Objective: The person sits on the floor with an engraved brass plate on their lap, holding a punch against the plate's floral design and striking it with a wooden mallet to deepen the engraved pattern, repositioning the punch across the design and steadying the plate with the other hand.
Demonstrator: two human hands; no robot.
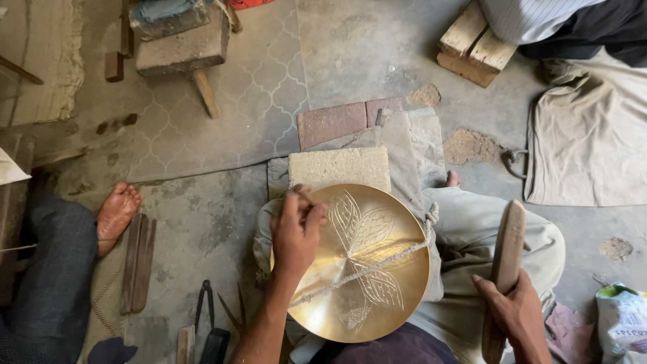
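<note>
Looking down from the head camera, I see a brass dish (367, 269) lying across the lap, its hollow face up and engraved with leaf shapes that fan out from the middle. A cord (377, 264) crosses it on a slant from lower left to upper right.

My left hand (296, 232) sits on the dish's upper left rim, fingers curled and pinching a thin punch (304, 196). I think its tip meets the metal under the knuckles, but the hand hides the point of contact. The punch's long axis leans up and away from the dish, toward the stone block (340, 168) just beyond the rim.

My right hand (515, 313) is well off to the right of the dish, closed around the lower part of a wooden mallet (504, 266). The mallet stands nearly upright, head end up, over the right knee. So the left hand is on the dish, the right one apart from it, and the punch lies up and to the left of the mallet.

Another person's bare foot (116, 214) rests on the floor at left, beside two wooden slats (138, 263).
</note>
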